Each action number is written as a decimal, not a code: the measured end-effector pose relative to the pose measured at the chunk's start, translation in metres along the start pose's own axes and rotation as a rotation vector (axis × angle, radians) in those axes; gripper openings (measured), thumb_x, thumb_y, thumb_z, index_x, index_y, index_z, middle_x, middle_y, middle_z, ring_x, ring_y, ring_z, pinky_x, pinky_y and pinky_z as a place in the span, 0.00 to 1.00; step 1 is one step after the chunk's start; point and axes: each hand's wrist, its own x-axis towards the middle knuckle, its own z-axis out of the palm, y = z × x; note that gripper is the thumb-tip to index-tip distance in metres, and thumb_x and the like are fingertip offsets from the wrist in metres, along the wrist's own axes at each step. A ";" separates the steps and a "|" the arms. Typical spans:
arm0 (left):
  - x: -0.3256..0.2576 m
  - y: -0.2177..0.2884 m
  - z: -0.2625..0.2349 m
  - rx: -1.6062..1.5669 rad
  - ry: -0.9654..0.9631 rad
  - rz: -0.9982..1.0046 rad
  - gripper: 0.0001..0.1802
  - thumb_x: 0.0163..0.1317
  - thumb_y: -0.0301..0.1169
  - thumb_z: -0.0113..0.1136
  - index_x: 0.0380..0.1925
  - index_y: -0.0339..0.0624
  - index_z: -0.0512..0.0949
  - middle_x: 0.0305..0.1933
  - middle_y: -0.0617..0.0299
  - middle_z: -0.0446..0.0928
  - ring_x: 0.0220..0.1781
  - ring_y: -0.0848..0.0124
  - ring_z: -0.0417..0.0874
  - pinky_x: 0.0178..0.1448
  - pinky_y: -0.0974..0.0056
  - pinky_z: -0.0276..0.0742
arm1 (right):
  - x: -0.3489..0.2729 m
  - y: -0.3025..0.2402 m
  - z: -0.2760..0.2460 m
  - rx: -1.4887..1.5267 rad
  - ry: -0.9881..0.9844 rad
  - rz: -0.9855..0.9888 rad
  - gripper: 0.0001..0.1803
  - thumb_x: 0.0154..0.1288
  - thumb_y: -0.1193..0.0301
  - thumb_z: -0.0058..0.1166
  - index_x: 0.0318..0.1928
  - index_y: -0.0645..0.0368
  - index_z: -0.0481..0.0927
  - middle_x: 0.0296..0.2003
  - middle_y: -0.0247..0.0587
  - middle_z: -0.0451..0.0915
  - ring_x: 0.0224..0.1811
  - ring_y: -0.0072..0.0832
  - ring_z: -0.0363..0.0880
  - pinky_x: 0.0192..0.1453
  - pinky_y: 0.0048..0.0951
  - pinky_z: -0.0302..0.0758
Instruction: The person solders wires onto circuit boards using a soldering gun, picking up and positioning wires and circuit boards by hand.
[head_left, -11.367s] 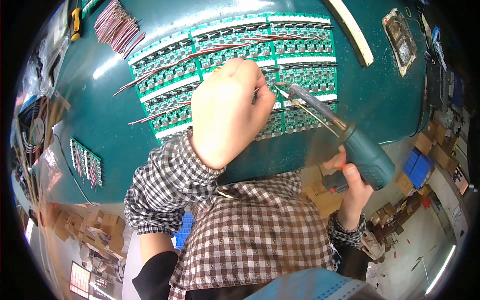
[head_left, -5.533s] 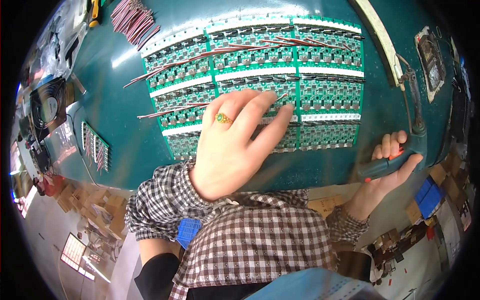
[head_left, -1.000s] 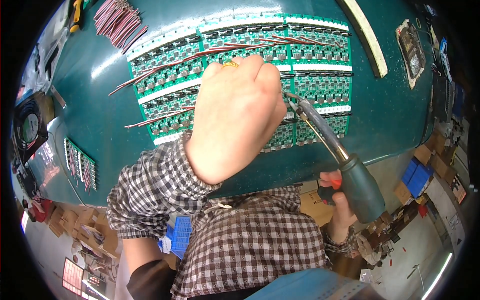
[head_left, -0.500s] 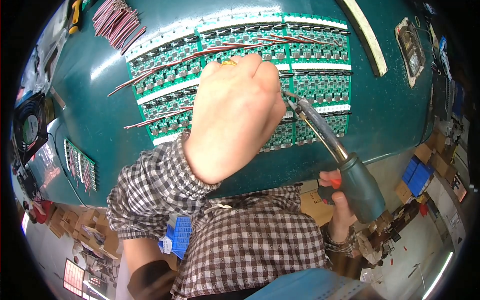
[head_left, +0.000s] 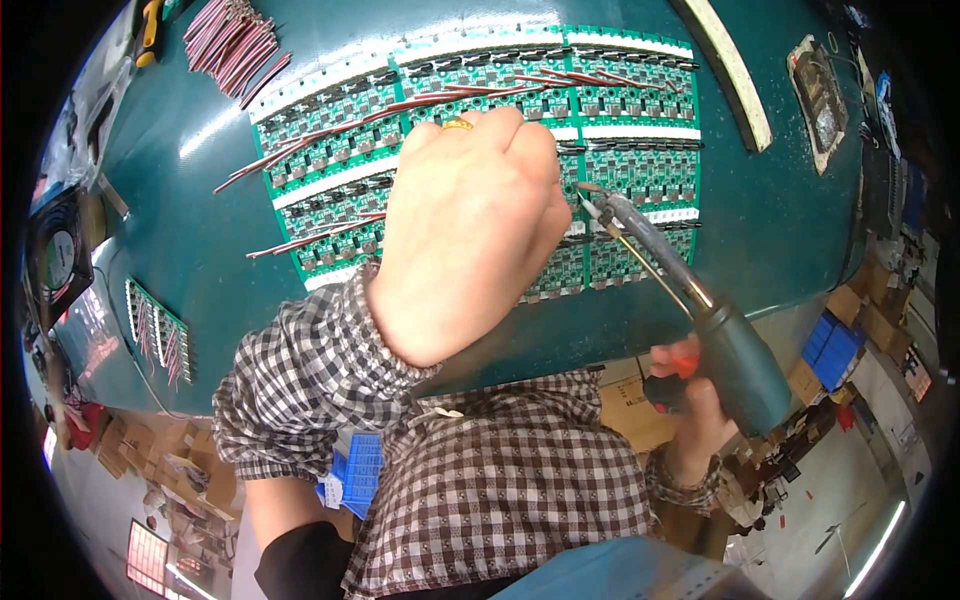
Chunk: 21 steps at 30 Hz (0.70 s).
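Note:
My left hand [head_left: 475, 235] is closed above the green circuit boards [head_left: 640, 180], back of the hand upward, with a ring on one finger. Its fingertips and anything between them are hidden beneath it. In my right hand [head_left: 705, 425] is a dark green soldering gun [head_left: 742, 365] with a red trigger. Its tip and thin solder feed tube [head_left: 650, 262] point at the boards, just right of my left hand. Red and black wires [head_left: 330, 140] lie in slanting rows across the boards, which carry white strips and rows of small components.
A bundle of cut wires [head_left: 232, 45] lies at the far left. A smaller board with wires [head_left: 158, 330] is at the left edge, near a black fan [head_left: 62, 250]. On the right are a curved strip [head_left: 725, 70] and a worn soldering-debris tray [head_left: 818, 105]. Blue bins [head_left: 832, 345] stand below.
My right hand has drawn the soldering gun a little to the right, its tip moving slightly away from my left hand. The left hand stays in place.

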 end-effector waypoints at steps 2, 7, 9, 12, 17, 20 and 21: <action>0.000 0.000 0.000 0.000 0.003 0.000 0.08 0.41 0.22 0.60 0.21 0.43 0.70 0.23 0.61 0.70 0.29 0.63 0.73 0.34 0.62 0.63 | 0.002 0.000 0.003 -0.131 0.089 -0.055 0.30 0.54 0.57 0.58 0.46 0.73 0.71 0.33 0.49 0.78 0.31 0.37 0.81 0.32 0.32 0.80; -0.001 0.000 0.000 0.028 -0.016 -0.009 0.09 0.41 0.23 0.60 0.22 0.43 0.70 0.24 0.62 0.70 0.29 0.63 0.72 0.34 0.62 0.63 | 0.003 -0.001 0.008 -0.124 0.101 -0.034 0.30 0.53 0.57 0.59 0.46 0.72 0.71 0.33 0.48 0.78 0.32 0.37 0.81 0.32 0.31 0.79; 0.000 -0.001 0.000 0.017 0.001 -0.001 0.09 0.41 0.23 0.60 0.22 0.43 0.70 0.24 0.62 0.70 0.29 0.63 0.72 0.34 0.62 0.63 | 0.004 0.000 0.008 -0.124 0.097 -0.034 0.30 0.53 0.57 0.59 0.46 0.72 0.71 0.33 0.48 0.78 0.32 0.37 0.81 0.32 0.31 0.79; 0.000 -0.001 0.001 0.017 0.000 0.001 0.09 0.41 0.23 0.60 0.22 0.43 0.70 0.24 0.62 0.70 0.29 0.63 0.72 0.34 0.62 0.63 | 0.005 0.000 0.008 -0.132 0.096 -0.041 0.30 0.53 0.57 0.58 0.47 0.71 0.71 0.33 0.48 0.78 0.32 0.37 0.81 0.32 0.30 0.79; -0.001 -0.002 0.001 0.016 0.020 0.009 0.09 0.41 0.23 0.60 0.22 0.43 0.70 0.23 0.62 0.70 0.29 0.63 0.72 0.34 0.62 0.62 | 0.004 0.000 0.010 -0.128 0.115 -0.033 0.30 0.53 0.58 0.58 0.47 0.71 0.70 0.34 0.48 0.78 0.32 0.37 0.81 0.32 0.30 0.79; 0.000 -0.002 0.002 0.016 0.015 0.003 0.09 0.41 0.23 0.61 0.22 0.43 0.70 0.23 0.62 0.70 0.29 0.63 0.72 0.34 0.62 0.62 | 0.004 -0.001 0.009 -0.145 0.095 -0.040 0.29 0.54 0.58 0.58 0.47 0.72 0.70 0.34 0.48 0.78 0.32 0.37 0.81 0.32 0.30 0.79; 0.000 -0.002 0.001 0.012 0.015 0.006 0.09 0.41 0.23 0.61 0.22 0.44 0.70 0.23 0.62 0.70 0.29 0.63 0.72 0.34 0.62 0.62 | 0.004 -0.001 0.008 -0.144 0.095 -0.040 0.29 0.54 0.58 0.58 0.47 0.72 0.70 0.34 0.48 0.78 0.32 0.37 0.81 0.32 0.30 0.79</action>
